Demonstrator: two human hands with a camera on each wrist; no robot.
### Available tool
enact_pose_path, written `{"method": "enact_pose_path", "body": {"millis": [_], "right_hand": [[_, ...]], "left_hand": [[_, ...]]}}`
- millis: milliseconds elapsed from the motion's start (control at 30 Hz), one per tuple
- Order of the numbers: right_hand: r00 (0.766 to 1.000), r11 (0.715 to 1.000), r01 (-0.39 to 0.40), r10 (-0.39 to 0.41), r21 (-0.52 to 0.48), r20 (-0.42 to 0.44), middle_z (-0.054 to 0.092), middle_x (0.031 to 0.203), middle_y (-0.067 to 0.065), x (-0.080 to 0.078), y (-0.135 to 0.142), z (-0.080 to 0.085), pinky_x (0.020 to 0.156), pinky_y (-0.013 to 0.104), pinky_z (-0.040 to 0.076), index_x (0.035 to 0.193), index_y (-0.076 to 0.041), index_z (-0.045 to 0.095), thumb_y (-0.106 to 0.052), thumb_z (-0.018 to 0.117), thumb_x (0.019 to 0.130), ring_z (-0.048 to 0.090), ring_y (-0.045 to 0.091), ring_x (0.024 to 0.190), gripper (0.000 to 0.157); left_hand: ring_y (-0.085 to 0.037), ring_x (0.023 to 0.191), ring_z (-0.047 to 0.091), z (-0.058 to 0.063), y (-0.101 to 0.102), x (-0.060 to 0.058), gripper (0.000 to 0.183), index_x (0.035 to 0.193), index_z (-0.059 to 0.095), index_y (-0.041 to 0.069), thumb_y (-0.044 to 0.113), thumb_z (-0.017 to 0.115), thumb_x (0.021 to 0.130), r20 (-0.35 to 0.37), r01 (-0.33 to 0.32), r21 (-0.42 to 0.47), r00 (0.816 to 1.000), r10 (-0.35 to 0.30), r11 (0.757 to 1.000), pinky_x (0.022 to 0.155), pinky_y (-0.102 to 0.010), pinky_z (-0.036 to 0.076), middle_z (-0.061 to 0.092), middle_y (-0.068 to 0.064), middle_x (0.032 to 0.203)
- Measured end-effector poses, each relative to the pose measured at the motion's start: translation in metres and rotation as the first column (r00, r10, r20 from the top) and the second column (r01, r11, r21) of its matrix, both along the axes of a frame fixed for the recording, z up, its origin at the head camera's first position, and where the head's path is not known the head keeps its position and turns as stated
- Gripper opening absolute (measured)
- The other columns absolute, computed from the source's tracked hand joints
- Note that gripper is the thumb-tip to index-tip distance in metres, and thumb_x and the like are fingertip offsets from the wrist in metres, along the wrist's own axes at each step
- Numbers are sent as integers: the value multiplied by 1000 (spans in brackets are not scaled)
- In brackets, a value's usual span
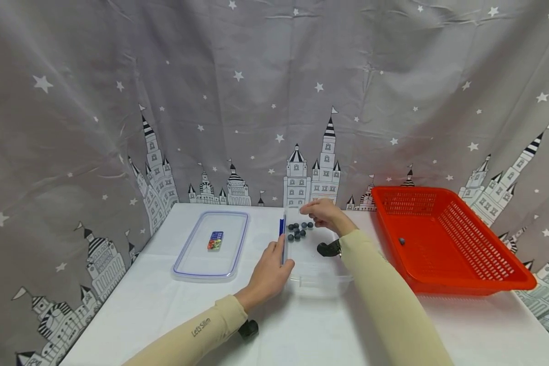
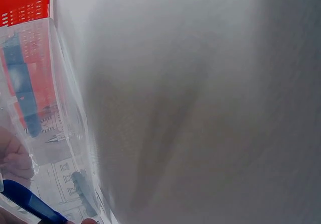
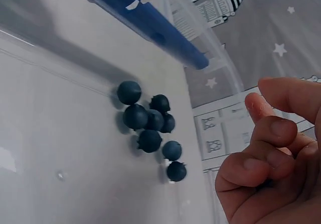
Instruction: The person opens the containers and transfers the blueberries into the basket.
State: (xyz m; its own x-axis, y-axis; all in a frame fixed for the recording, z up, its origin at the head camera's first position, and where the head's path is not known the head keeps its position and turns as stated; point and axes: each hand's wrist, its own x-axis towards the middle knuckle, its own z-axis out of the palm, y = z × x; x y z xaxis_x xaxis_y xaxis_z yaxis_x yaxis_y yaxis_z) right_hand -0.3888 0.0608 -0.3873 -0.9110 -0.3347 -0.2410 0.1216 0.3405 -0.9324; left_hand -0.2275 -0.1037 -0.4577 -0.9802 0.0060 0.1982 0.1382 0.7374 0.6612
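Observation:
A clear plastic container (image 1: 325, 281) with blue side latches stands in the middle of the table. My left hand (image 1: 271, 268) grips its left wall beside the blue latch (image 2: 30, 201), fingers outside. Several blueberries (image 3: 135, 116) lie clustered on the container floor near its far left corner. Over the far end, my right hand (image 1: 326, 212) hovers above and right of the berries. In the right wrist view its thumb and index finger are extended, the other fingers loosely curled, and nothing shows between them.
On the right stands a red basket (image 1: 462, 239) with one blueberry (image 1: 401, 241) by its left wall. A clear lid (image 1: 189, 254) with a blue seal and a colored label (image 1: 215, 241) lies left of the container. Behind the table hangs a grey curtain (image 1: 256, 127).

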Motion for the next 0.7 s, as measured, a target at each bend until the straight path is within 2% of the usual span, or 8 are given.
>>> {"method": "enact_pose_path", "body": {"millis": [233,333,467,700], "right_hand": [[998,999,44,-44,10,35,40,63,-2,0,-5,-12,56,25,35,119,2,69,-15,69,92,33,12,56,33],[996,997,69,-70,24,46,40,61,-3,0,-5,-18,54,24,34,107,2,69,-14,69,91,33,11,54,23],[992,993,106,-109,41,66,40,59,-3,0,-4,-26,53,24,33,90,0,62,-12,70,90,32,11,53,15],[989,991,126,-130,53,76,40,59,-3,1,1,-34,55,26,35,84,-3,61,-12,70,90,34,12,55,14]], "left_hand": [[-21,106,49,1,0,1,75,160,26,6,33,49,94,6,2,10,1000,-2,1000,94,-43,46,51,-13,136],[-21,108,50,1,-1,1,75,160,26,6,33,50,94,0,2,9,1000,-2,1000,97,-44,46,51,-13,136],[-22,110,51,1,-1,0,74,160,26,7,33,49,94,-5,1,7,1000,-1,1000,99,-44,46,51,-13,136],[-22,110,51,1,0,1,73,159,27,4,31,49,95,-19,9,7,1000,-9,1000,98,-45,46,52,-14,135]]}}
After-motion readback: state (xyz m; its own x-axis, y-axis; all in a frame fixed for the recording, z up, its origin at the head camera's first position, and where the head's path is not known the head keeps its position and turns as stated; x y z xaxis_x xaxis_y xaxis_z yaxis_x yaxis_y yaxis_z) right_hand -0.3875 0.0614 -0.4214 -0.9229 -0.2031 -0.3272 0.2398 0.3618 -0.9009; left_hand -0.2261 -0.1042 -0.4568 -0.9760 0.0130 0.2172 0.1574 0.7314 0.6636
